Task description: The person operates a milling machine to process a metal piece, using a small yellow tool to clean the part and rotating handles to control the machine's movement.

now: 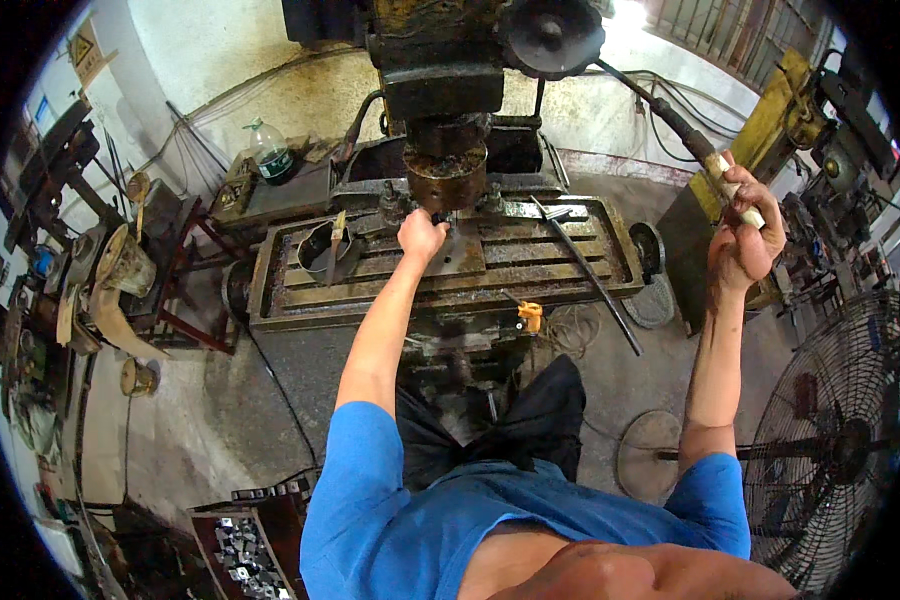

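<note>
In front of me stands a greasy milling or drilling machine, its round spindle head (pixel 448 178) above a slotted metal table (pixel 370 290). My left hand (pixel 423 238) is closed just below the spindle head, fingers curled by a small dark part at the table's middle; what they hold is hidden. Up at the right, my right hand (pixel 748 225) wraps around the pale, wrapped grip of a long lever (pixel 675 120) that runs to the machine head. On the table's left sits an open tin (pixel 315 252) with a brush (pixel 338 235) across it.
A long metal bar (pixel 600 285) lies across the table's right side and overhangs the front edge. A yellow object (pixel 528 317) sits at the front edge. A caged fan (pixel 840 450) stands at right. Small metal parts (pixel 245 555) fill a bin at lower left. A clear bottle (pixel 268 150) stands behind.
</note>
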The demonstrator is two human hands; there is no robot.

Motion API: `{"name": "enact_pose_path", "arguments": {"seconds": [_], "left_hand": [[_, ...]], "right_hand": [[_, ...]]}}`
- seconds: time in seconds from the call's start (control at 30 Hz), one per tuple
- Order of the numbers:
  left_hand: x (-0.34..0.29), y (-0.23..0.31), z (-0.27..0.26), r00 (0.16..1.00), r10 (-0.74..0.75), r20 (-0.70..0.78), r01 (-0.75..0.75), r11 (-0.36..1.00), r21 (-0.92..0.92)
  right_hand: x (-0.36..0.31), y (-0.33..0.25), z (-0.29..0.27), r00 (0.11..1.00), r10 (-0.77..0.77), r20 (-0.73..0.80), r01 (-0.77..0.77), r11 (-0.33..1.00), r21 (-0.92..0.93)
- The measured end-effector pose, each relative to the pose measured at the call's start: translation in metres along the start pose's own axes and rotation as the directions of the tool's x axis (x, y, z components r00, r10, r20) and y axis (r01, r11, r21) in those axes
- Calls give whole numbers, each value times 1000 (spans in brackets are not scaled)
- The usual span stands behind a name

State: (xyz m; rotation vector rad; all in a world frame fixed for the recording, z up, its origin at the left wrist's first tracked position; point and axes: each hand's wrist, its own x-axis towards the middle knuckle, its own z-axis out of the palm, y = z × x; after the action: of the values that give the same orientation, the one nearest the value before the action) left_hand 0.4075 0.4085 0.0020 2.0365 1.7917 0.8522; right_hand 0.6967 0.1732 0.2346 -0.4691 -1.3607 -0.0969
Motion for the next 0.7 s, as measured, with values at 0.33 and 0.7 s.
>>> {"name": "enact_pose_path", "arguments": {"seconds": [0.33,0.7], "left_hand": [[4,1,5,1000,-10,9,9,1000,13],[2,-13,-4,998,59,27,-59,998,-10]], "right_hand": [[-19,0,5,995,46,-85,-48,999,-22],[-14,0,2,999,53,-3,-53,997,-48]]}}
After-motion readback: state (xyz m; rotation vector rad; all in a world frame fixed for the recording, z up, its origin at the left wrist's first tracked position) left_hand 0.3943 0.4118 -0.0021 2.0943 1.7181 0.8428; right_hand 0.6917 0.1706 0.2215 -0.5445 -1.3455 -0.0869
